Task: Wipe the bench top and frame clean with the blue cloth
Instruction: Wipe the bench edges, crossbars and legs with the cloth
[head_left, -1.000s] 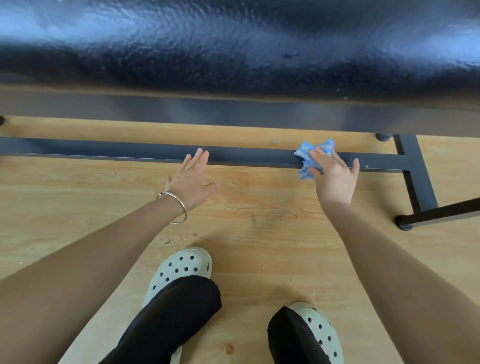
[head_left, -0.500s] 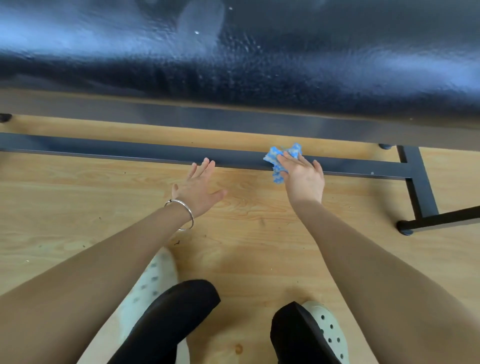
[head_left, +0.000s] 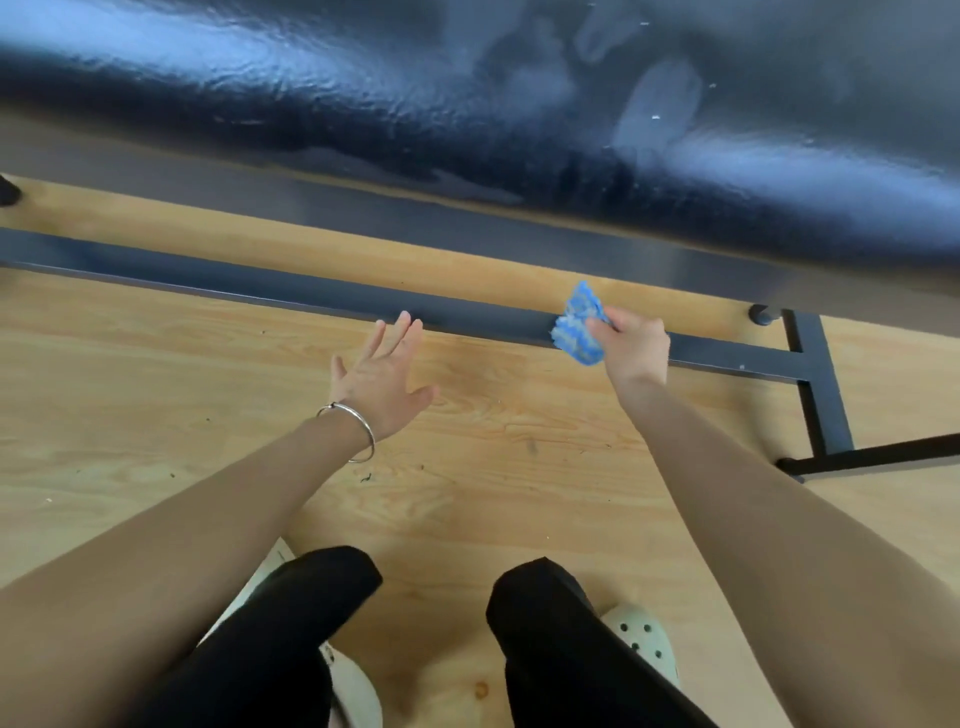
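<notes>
The bench's glossy black padded top (head_left: 467, 93) fills the upper part of the head view, with pale smears on its right side. Below it, the dark metal frame bar (head_left: 249, 283) runs along the wooden floor from left to right. My right hand (head_left: 636, 348) grips the crumpled blue cloth (head_left: 581, 325) and holds it against the bar right of centre. My left hand (head_left: 382, 374), a silver bangle on its wrist, is spread with straight fingers, its fingertips at the bar's near edge.
At the right, the bar joins a black cross leg (head_left: 821, 395) with a round foot (head_left: 761, 313), and another black bar (head_left: 883, 457) lies beyond it. My knees and pale clogs (head_left: 644, 639) are at the bottom. The light wood floor (head_left: 156, 395) has small dark specks.
My right hand slid the cloth leftward along the frame bar, and it now grips the bunched cloth more from the side. My left hand stayed spread near the bar.
</notes>
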